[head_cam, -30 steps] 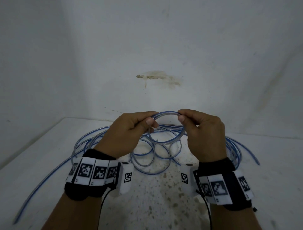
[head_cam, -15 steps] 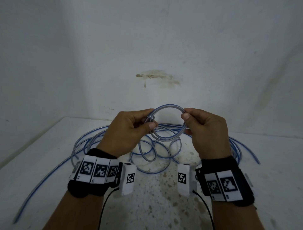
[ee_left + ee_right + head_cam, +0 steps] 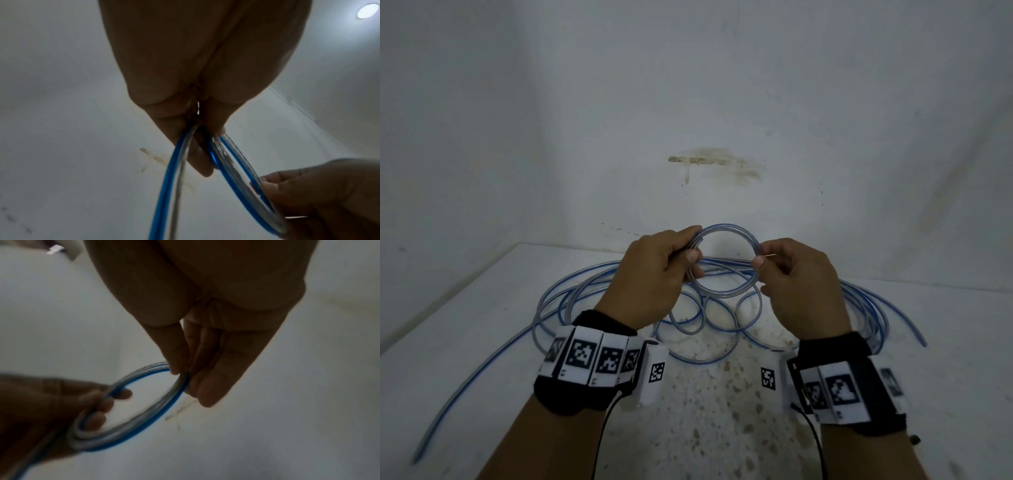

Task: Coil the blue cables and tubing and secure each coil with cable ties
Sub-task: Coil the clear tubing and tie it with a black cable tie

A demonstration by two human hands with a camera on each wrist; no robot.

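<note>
Coil (image 3: 726, 263) held up between our grips: left hand (image 3: 654, 274) clamps one side, right hand (image 3: 796, 277) pinches the other. Since a second ago it has gained a turn; loose tubing (image 3: 599, 291) remains below on the table.

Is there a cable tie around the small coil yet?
No, the small coil shows bare tubing all round, held only by the left hand and right hand.

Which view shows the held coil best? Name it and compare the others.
Head view: the coil shows as a whole ring between left hand and right hand. The left wrist view shows it edge-on; the right wrist view shows it blurred, slanted.
</note>
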